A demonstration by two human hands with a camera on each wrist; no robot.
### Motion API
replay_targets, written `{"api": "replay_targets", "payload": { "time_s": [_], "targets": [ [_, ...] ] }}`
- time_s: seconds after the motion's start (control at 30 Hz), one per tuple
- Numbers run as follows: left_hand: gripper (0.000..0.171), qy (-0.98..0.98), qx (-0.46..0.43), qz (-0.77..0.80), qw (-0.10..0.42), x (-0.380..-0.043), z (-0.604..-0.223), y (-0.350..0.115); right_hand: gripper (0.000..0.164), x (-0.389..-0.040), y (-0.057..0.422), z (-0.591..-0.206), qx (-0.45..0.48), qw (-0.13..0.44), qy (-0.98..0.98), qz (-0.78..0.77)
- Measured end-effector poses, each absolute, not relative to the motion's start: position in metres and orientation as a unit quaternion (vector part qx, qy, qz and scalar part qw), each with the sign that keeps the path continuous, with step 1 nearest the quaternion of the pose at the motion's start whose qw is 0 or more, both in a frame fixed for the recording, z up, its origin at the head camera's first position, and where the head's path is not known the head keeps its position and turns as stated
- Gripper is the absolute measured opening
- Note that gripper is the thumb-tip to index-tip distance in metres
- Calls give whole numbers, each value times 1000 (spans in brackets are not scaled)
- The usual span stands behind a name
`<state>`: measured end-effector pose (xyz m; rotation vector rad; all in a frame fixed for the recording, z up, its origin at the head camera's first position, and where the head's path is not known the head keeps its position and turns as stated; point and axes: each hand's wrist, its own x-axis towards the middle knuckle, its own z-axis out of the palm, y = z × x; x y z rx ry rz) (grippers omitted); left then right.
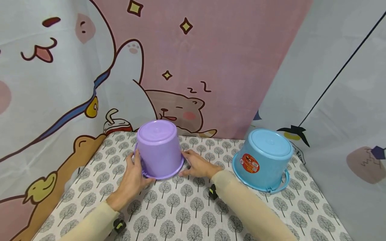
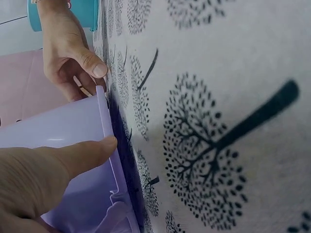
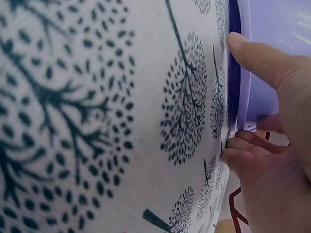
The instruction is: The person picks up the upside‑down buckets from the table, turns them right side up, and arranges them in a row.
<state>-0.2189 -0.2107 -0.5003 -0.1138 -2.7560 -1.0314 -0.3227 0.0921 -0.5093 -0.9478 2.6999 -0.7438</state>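
A purple bucket (image 1: 159, 150) stands upside down on the tree-patterned cloth, its base facing up. My left hand (image 1: 134, 175) holds it from the left, with the fingers along its side and the thumb (image 2: 92, 154) on the wall near the rim. On the opposite side, my right hand (image 1: 197, 164) has its curled fingers (image 3: 248, 145) at the rim and its thumb low by the front. A dark shadow lies between rim and cloth in both wrist views. The bucket's handle joint (image 2: 116, 208) shows below the left thumb. Parts of the left fingers are hidden.
A blue bucket (image 1: 265, 162) with a red label also stands upside down, farther right, its handle low at the right side. The tree-patterned cloth (image 1: 184, 221) covers the table. Cartoon-printed curtains (image 1: 235, 67) hang close behind and at both sides.
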Motion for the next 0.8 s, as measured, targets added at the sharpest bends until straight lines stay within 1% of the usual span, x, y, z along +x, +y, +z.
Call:
{"api": "replay_targets", "payload": {
  "time_s": [0.2,0.5,0.67,0.8],
  "targets": [
    [159,-928,-33,-359,89,-218,-499,-211,112,-322,93,-511,-311,73,909,-267],
    [159,-926,-50,-361,99,-218,-500,-211,98,-324,97,-513,-321,14,905,-279],
    [158,-924,-58,-363,105,-218,-499,-217,88,-321,100,-509,-332,-8,900,-281],
    [155,-922,-62,-368,107,-220,-496,-222,83,-319,102,-503,-332,-26,896,-292]
  ]
}}
